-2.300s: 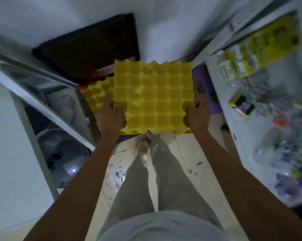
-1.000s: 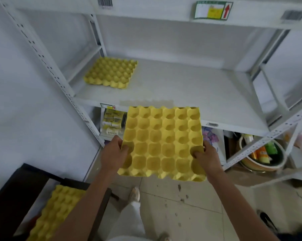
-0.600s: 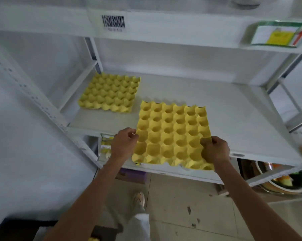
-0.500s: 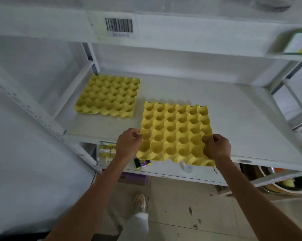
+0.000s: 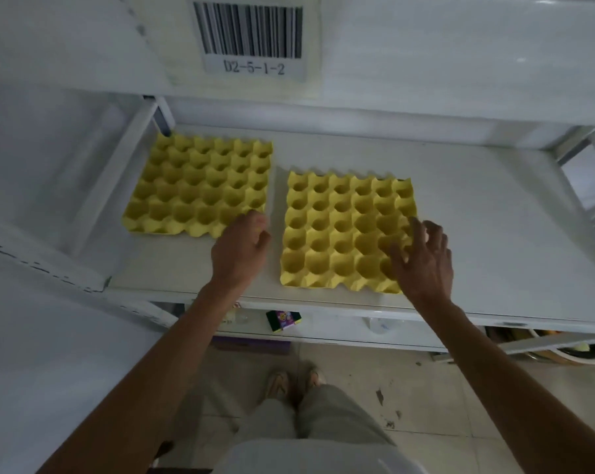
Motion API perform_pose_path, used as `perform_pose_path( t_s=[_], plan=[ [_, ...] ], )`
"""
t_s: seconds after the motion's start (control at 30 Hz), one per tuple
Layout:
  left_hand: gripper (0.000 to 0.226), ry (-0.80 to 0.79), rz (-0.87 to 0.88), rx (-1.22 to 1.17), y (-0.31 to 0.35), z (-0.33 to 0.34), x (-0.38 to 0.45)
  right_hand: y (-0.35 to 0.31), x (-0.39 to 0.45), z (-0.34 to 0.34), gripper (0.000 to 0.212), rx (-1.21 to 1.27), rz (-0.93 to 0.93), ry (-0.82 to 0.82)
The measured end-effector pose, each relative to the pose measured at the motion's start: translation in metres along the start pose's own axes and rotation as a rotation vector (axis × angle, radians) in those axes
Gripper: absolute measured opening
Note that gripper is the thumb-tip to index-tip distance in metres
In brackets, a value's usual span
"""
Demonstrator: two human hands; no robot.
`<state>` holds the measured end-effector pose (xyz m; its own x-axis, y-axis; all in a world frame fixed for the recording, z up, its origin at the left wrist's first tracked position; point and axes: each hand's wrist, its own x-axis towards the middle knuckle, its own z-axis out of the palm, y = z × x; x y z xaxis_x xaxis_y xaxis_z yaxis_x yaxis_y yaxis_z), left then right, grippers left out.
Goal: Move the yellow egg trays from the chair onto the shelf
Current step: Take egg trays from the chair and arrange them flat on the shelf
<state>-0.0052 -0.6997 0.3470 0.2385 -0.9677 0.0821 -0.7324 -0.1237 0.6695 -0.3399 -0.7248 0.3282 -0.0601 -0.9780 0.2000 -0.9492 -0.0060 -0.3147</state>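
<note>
Bare and holding nothing, the left hand (image 5: 239,248) is hovering loosely curled between two yellow trays. Fingers spread, the right hand (image 5: 422,261) is hanging over the nearer tray (image 5: 340,230), which is lying flat on the white shelf (image 5: 494,217). Just beside it, the farther tray (image 5: 200,186) is sitting toward the back left.

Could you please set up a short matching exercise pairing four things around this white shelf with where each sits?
Things:
1. far yellow egg tray
2. near yellow egg tray
3. barcode label
4. small green and purple packet

Places:
A. upper shelf edge
B. below the white metal shelf
C. shelf's left back corner
D. between both hands

Pairs: 1-C, 2-D, 3-A, 4-B
</note>
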Motion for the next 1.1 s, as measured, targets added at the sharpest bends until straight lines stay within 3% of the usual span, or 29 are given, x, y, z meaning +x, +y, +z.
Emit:
perform_pose_path(
  t_s=[0.1,0.23,0.33,0.57,1.1],
  plan=[
    [0.044,0.079,0.114,0.334,-0.021,-0.018,0.029,-0.017,-0.015,0.013,0.069,-0.108,-0.267,-0.07],
    [0.059,-0.256,-0.056,0.572,-0.048,-0.024,0.068,-0.037,-0.008,0.038,0.074,-0.181,-0.32,-0.235],
    [0.061,-0.367,-0.06,0.506,-0.066,-0.019,0.074,-0.045,0.016,0.052,0.07,-0.191,-0.328,-0.217],
    [0.061,-0.295,0.05,0.542,-0.083,-0.015,0.067,-0.087,0.083,0.08,0.066,-0.185,-0.182,-0.285],
    [0.061,-0.268,0.031,0.52,-0.082,-0.007,0.075,-0.135,0.16,0.092,0.059,-0.301,-0.099,-0.378]
  ],
)
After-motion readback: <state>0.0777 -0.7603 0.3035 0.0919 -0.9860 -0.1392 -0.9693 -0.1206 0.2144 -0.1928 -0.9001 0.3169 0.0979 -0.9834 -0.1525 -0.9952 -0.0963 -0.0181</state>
